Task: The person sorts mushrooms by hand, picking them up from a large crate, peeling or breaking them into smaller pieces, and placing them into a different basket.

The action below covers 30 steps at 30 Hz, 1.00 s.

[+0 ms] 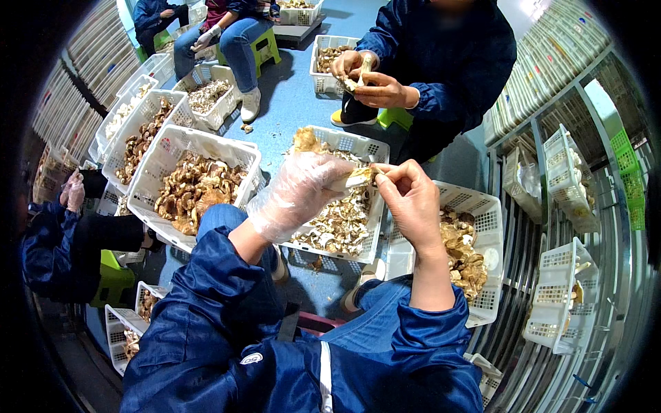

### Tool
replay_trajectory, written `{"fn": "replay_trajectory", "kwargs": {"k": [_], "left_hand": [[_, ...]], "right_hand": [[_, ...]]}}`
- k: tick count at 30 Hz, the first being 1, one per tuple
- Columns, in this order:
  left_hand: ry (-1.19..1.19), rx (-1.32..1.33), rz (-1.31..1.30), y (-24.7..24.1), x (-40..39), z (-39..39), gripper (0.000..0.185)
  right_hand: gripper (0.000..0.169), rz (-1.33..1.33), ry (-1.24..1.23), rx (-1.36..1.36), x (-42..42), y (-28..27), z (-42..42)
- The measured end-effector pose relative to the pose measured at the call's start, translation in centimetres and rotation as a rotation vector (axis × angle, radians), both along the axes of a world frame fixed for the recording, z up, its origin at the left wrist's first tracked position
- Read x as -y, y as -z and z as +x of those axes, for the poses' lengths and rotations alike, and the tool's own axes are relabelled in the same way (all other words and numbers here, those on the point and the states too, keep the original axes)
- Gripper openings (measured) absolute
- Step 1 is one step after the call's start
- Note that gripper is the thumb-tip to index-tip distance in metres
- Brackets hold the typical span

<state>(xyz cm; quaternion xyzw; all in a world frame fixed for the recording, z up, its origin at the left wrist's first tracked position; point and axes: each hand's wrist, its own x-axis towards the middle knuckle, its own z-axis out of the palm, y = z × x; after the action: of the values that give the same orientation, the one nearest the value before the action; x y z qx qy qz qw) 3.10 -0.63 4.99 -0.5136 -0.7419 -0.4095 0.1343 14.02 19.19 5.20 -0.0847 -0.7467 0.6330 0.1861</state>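
My left hand [304,191], in a clear plastic glove, holds a brown-capped mushroom [360,177] with its pale stem end pointing right. The bare fingertips of my right hand [413,199] pinch at that stem end. Both hands are above a white perforated plastic basket [381,155] of mushroom trimmings [341,222]. At the left stands a white basket [142,180] of brown mushrooms [199,188]. Another white basket [493,258] with large brown mushrooms [465,258] is at the right, beside my right forearm.
A co-worker [439,62] sits opposite, handling a mushroom [365,69]. More co-workers sit at the upper left and far left on green stools [266,46]. Several other baskets [178,111] line the left side. Metal racks [521,242] with baskets [563,297] run along the right.
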Motion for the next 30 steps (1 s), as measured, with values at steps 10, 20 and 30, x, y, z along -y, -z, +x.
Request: {"fn": "replay_trajectory", "kwargs": {"k": [10, 20, 30], "left_hand": [[-0.088, -0.332, -0.191, -0.5, 0.7, 0.1, 0.034], [-0.119, -0.429, -0.272, -0.9, 0.4, 1.3, 0.028], [0.097, 0.104, -0.046, 0.6, -0.1, -0.3, 0.032]], "right_hand": [[0.018, -0.029, -0.074, 0.054, 0.0, 1.6, -0.3], [0.015, -0.021, -0.005, 0.043, 0.3, 0.6, 0.1], [0.013, -0.352, -0.063, 0.101, -1.3, 1.1, -0.1]]}}
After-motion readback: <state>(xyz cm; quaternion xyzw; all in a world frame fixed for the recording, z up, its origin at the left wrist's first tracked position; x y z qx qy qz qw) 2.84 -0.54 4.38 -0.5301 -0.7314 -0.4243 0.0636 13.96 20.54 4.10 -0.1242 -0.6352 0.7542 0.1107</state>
